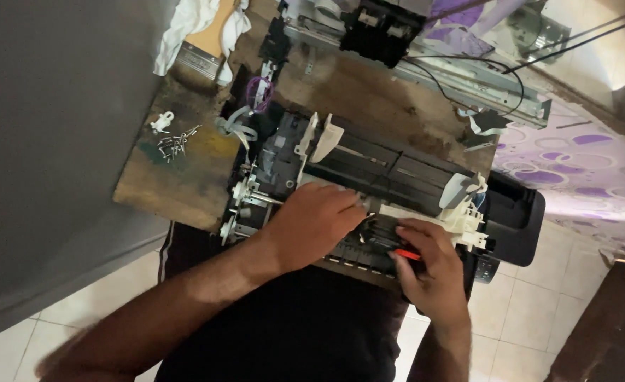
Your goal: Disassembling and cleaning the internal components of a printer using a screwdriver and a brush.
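Work piece: a stripped black plastic printer chassis with white plastic fittings (390,177) lies on a worn, stained wooden table top (171,184), its long axis running from near left to far right.
Left hand: the left hand (312,219) rests palm-down on the near left part of the chassis, fingers curled and pressing on the black and white frame; it grips nothing separate that I can make out.
Right hand: the right hand (429,265) sits at the near edge, just right of the left hand, fingers closed around a slim red-orange tool handle (407,254); its tip is hidden.
Key relation: the tool points left and inward toward the dark roller strip (369,237) between the two hands; the right hand is nearer to it.
Counts: one chassis, one tool, two hands.
Loose parts: a small heap of metal screws (174,143) and one white plastic clip (162,122) lie far left; count of screws unclear.
Far side: one wooden-handled paintbrush (203,49) on a white cloth (185,25), one long metal rail assembly (433,56).
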